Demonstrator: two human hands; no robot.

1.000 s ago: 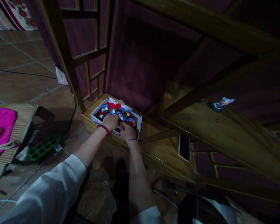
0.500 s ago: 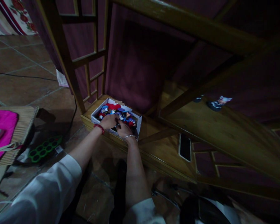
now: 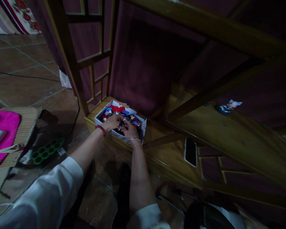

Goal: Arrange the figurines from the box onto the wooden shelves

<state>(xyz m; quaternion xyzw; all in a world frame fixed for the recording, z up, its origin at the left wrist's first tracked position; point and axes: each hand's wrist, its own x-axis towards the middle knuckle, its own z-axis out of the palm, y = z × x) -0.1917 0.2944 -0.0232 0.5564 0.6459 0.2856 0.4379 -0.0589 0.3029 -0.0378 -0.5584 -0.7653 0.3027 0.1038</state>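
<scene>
On the lower wooden shelf sits a white cardboard box [image 3: 99,117] filled with small colourful figurines [image 3: 131,117] and red pieces [image 3: 118,109]. My left hand [image 3: 113,122], with a red bead bracelet at the wrist, reaches in over its near side. Beside it my right hand [image 3: 131,131], wearing a silver bangle, has its fingers bent toward the left. Between the fingertips of both hands is a small dark-and-white figurine [image 3: 121,126]. Its details are too small and dim to make out, and the fingers partly cover it.
A phone [image 3: 190,152] lies on the lower shelf [image 3: 166,156] to the right. One figurine [image 3: 228,107] stands on the higher shelf [image 3: 240,133]. Wooden lattice [image 3: 92,60] rises behind the box. At left are a bamboo-topped table [image 3: 26,127] with pink cloth and a green holed tray [image 3: 47,151].
Both hands have lifted slightly within the box, and the small figurine between the fingertips shows more clearly. The whole view has shifted a little.
</scene>
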